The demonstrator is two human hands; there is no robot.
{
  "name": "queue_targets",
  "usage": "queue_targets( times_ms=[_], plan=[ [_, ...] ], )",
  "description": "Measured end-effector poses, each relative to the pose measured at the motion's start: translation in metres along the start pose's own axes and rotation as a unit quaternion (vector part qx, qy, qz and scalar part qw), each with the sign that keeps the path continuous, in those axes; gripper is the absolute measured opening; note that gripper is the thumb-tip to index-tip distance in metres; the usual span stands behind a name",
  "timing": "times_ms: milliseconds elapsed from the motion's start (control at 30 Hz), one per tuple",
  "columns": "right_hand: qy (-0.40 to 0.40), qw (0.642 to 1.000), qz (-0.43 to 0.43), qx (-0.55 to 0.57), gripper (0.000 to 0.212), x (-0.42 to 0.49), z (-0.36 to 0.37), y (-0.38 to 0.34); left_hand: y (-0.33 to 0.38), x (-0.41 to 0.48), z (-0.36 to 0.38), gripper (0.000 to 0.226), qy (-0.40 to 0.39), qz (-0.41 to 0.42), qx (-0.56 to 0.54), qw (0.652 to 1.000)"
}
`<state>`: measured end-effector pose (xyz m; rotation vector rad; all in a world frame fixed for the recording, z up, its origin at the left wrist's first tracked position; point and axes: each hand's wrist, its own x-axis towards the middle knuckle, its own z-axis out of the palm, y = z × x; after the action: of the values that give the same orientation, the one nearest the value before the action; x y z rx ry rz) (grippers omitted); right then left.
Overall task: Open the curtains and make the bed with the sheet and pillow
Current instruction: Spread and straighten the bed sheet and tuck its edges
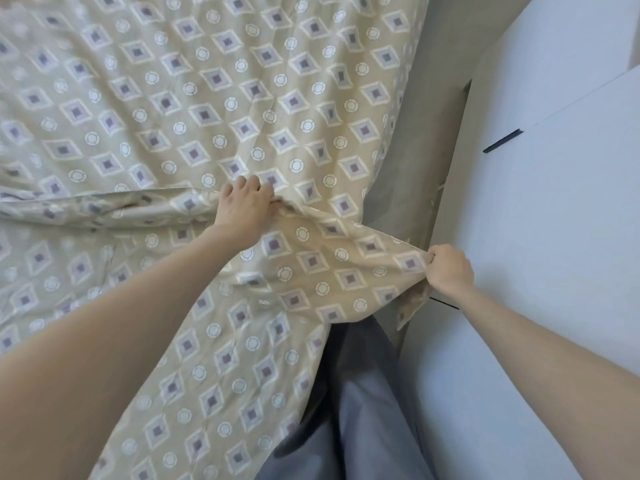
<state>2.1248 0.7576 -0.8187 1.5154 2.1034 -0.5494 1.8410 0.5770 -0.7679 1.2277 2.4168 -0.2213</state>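
A beige sheet [194,109] printed with diamonds and circles covers the bed and fills most of the view. It is wrinkled, with a folded ridge running left from the middle. My left hand [244,206] grips a bunch of the sheet near the centre, fingers curled into the cloth. My right hand [450,270] pinches the sheet's corner at the bed's right edge, and the cloth stretches taut between both hands. No pillow or curtain shows.
White cabinet doors [554,202] with dark slot handles stand close along the right side of the bed. A narrow grey strip of the bed's side [415,161] shows between sheet and cabinet. My grey trousers [356,410] are at the bottom centre.
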Motion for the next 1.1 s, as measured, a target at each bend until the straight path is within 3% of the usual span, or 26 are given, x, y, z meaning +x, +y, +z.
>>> queue_targets(
  times_ms=[100,200,267,300,433,567,700,767,833,967,1100],
  plan=[
    [-0.028,0.998,0.016,0.052,0.012,0.028,-0.004,-0.006,0.010,0.030,-0.006,0.059,-0.069,-0.019,-0.004,0.997],
    [-0.066,0.991,0.037,0.112,0.015,0.047,-0.009,-0.013,0.012,0.053,-0.013,0.070,-0.055,-0.041,-0.063,0.996],
    [-0.068,0.988,0.032,0.136,0.014,0.057,-0.011,-0.020,0.013,0.062,-0.022,0.096,-0.057,-0.045,-0.083,0.994],
    [-0.067,0.987,0.033,0.142,0.016,0.063,-0.014,-0.025,0.012,0.068,-0.025,0.095,-0.051,-0.044,-0.088,0.994],
    [-0.089,0.989,0.034,0.116,0.034,0.088,-0.022,-0.039,0.015,0.094,-0.026,0.023,0.008,-0.073,-0.150,0.986],
    [-0.087,0.988,-0.030,0.121,0.040,0.095,-0.031,-0.059,0.018,0.100,-0.010,0.023,0.060,-0.080,-0.211,0.972],
    [-0.049,0.976,-0.145,0.152,0.025,0.084,-0.040,-0.093,0.026,0.081,0.002,0.026,0.104,-0.071,-0.230,0.965],
    [-0.029,0.964,-0.198,0.175,0.017,0.072,-0.043,-0.114,0.023,0.066,0.010,0.023,0.135,-0.112,-0.240,0.955],
    [-0.021,0.952,-0.246,0.183,0.015,0.060,-0.044,-0.136,0.016,0.049,0.018,0.021,0.144,-0.213,-0.288,0.923],
    [-0.032,0.934,-0.323,0.146,0.021,0.044,-0.042,-0.177,-0.008,0.013,0.029,0.033,0.122,-0.447,-0.384,0.799],
    [-0.055,0.929,-0.354,0.095,0.029,0.036,-0.042,-0.214,-0.034,-0.014,0.035,0.044,0.079,-0.546,-0.457,0.698]
  ],
)
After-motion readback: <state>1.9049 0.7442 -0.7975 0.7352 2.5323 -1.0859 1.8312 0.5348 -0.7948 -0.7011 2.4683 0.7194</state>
